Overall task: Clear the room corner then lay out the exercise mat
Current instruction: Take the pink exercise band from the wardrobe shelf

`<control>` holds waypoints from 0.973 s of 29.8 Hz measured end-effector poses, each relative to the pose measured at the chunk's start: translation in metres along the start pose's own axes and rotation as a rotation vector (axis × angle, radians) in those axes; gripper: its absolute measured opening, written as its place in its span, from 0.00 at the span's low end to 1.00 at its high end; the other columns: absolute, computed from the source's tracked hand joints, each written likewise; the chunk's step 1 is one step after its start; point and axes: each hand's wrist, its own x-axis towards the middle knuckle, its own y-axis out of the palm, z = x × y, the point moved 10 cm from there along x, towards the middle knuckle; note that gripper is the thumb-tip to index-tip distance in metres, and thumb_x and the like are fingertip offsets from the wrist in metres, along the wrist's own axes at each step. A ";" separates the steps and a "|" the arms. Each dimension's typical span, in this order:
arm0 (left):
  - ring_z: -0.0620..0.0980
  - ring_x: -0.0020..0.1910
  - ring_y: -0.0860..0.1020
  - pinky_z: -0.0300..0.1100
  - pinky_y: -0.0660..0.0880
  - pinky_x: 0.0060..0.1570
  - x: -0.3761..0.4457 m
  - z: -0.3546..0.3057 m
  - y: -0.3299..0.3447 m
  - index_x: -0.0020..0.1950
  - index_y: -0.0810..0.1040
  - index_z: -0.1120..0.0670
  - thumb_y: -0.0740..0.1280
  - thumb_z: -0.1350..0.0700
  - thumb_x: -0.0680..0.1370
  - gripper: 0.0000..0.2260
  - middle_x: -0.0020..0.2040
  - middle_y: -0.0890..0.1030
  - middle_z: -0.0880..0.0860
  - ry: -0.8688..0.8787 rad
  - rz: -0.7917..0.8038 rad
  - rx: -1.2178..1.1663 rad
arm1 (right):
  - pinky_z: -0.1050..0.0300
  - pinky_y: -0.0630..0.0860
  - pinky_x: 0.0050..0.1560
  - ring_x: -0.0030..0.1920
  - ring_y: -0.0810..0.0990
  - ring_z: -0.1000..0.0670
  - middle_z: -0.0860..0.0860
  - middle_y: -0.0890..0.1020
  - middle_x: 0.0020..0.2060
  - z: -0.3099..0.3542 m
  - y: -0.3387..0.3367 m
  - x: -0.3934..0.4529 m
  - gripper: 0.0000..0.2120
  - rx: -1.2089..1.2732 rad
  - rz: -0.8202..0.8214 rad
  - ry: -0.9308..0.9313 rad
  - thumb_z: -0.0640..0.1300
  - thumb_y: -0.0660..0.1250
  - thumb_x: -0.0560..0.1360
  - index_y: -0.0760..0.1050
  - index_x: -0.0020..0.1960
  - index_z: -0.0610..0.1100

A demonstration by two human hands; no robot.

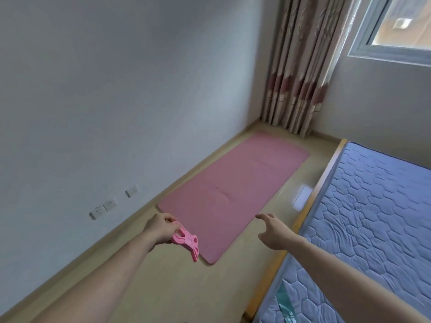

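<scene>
Left hand (162,230) at about 7 o'clock in the head view, fingers curled round a pink strap or band (187,244), plastic-looking; exact kind unclear, it hangs down from the fist over the floor just short of the mat's near corner, not touching it as far as I can tell. Further left, around 8 to 9 o'clock, wall sockets (103,207) sit low on the white wall (116,89), a smaller one just beyond them. Centre frame: pink exercise mat (233,194) lies unrolled and flat on the beige floor (163,287), long axis running from 6 o'clock toward the corner at 1 o'clock, parallel to the wall skirting, near but apart from it. No curl at either end visible, faint crease mid-mat. Corner itself holds only the curtain (296,78) hanging to the floor; no clutter seen there. Right hand (275,231) at about 5 o'clock, fingers spread and loose, holding nothing, hovering over the mat's near right edge. Further right, 3 to 4 o'clock, bare quilted mattress (373,217) on a wooden frame, well apart from the mat with a floor strip between. Window (396,26) at 2 o'clock. Judgement: corner cleared, mat laid out, task about done; what's left looks like putting the strap away, maybe a small straightening of the mat.
</scene>
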 end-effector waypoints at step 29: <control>0.53 0.41 0.83 0.47 0.84 0.38 0.359 -0.375 0.237 0.55 0.79 0.56 0.69 0.64 0.77 0.09 0.50 0.82 0.58 0.184 0.383 -0.048 | 0.53 0.68 0.73 0.78 0.62 0.43 0.47 0.54 0.81 -0.205 -0.224 0.239 0.36 0.248 -0.192 0.417 0.36 0.63 0.76 0.55 0.82 0.48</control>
